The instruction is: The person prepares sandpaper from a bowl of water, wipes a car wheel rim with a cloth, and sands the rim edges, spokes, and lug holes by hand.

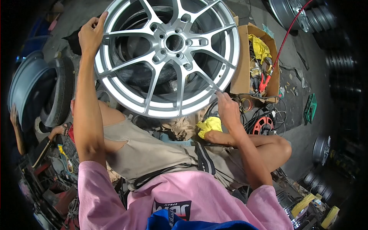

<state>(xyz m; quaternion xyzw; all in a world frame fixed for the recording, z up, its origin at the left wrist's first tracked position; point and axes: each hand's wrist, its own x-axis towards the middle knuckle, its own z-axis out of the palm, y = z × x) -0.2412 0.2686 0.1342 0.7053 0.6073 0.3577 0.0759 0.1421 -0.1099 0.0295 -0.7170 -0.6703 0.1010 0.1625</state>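
Note:
A silver multi-spoke alloy wheel rim [155, 90] is in front of me, face towards me, above a dark tire [130, 42]. My left hand [92, 32] grips its outer edge at the upper left, with the thumb along the lip and the fingers curled. At the lower right edge, my right hand [229, 110] has its fingers bent together, the fingertips against the lip near the end of a spoke. Whether a small thing is pinched in those fingers I cannot make out. A yellow cloth [209, 127] lies by my leg below the right hand.
To the right stands a cardboard box [238, 57] with yellow cloths and tools; a red hose [285, 40] runs into it. Cables and an orange reel [263, 125] lie nearby. At left, another person's hand [14, 115] is beside a grey rim [27, 86]. More rims line the right.

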